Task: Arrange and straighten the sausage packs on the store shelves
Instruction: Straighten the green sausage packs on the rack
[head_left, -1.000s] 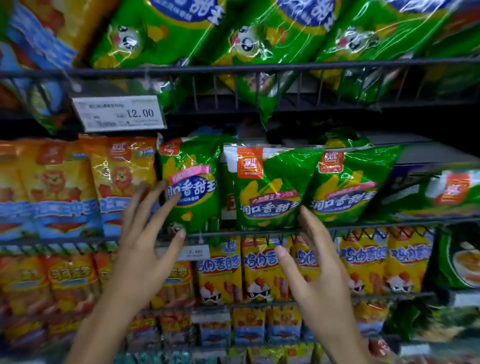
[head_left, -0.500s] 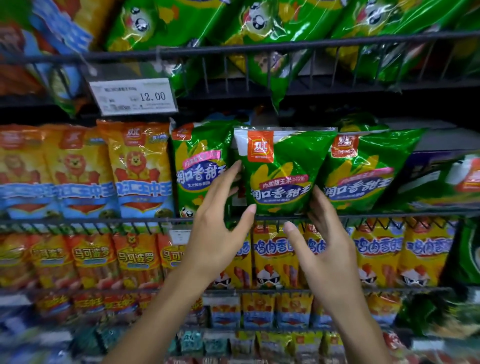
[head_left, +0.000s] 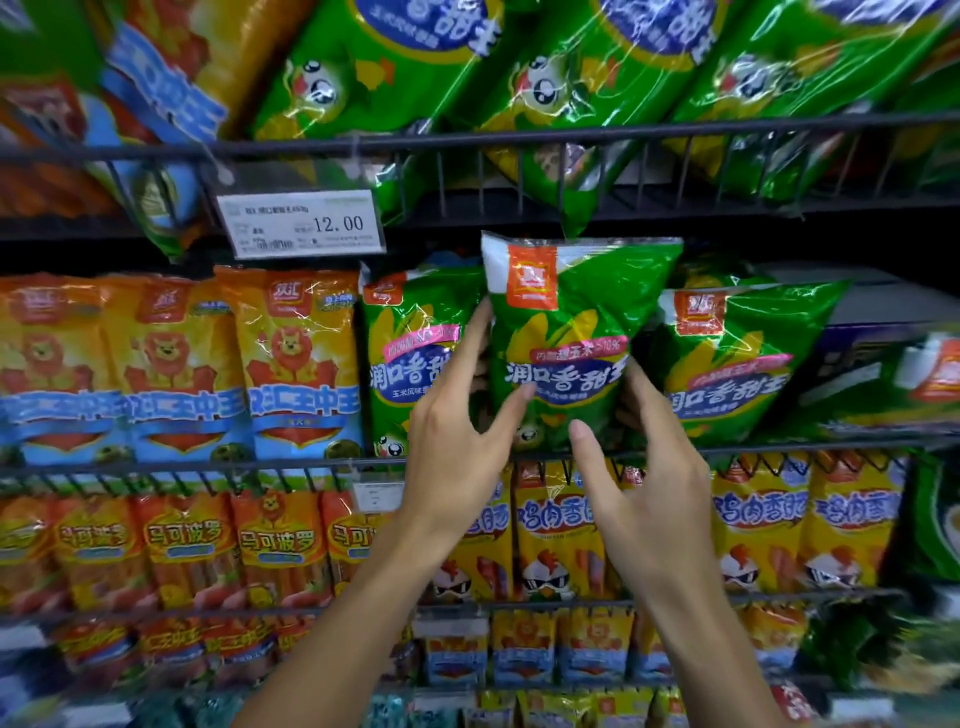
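Observation:
A green sausage pack (head_left: 571, 322) with corn art and an orange logo stands raised above its neighbours on the middle wire shelf (head_left: 208, 464). My left hand (head_left: 457, 447) grips its left edge, fingers behind and thumb on the front. My right hand (head_left: 639, 467) holds its lower right corner, thumb in front near the bottom. Similar green packs sit on either side, one to the left (head_left: 405, 364) and one leaning to the right (head_left: 737, 364).
Orange and blue lion packs (head_left: 296, 364) fill the shelf to the left. A 12.00 price tag (head_left: 301, 223) hangs from the upper shelf rail, under large green bags (head_left: 571, 78). Yellow chicken sausage packs (head_left: 758, 525) and orange packs (head_left: 182, 545) line the shelf below.
Both hands reached up from below the shelf and took hold of the middle green pack. The pack has risen above its neighbours.

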